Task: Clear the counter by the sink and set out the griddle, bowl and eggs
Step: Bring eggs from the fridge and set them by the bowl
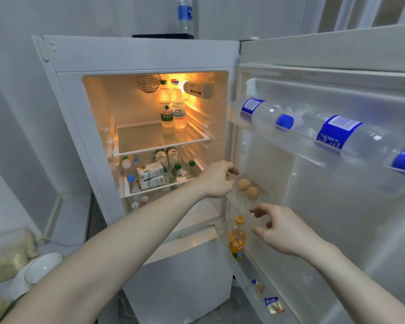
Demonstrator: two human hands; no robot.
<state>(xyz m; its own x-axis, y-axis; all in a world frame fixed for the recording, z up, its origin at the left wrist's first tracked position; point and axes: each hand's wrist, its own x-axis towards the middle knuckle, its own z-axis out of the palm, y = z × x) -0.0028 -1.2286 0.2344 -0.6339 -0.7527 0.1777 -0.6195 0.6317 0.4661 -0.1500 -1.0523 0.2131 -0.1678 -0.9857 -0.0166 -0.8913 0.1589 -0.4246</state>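
Two brown eggs (248, 188) sit in a clear door tray (241, 202) at about four o'clock from the lit fridge shelves. The left hand (216, 180) curls onto the tray's near end; the right hand (282, 226) hovers open at five o'clock. A tilted tray could roll the eggs out.

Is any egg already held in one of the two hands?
No: both brown eggs lie in the door tray, the left hand beside them and the right hand below, neither gripping an egg.
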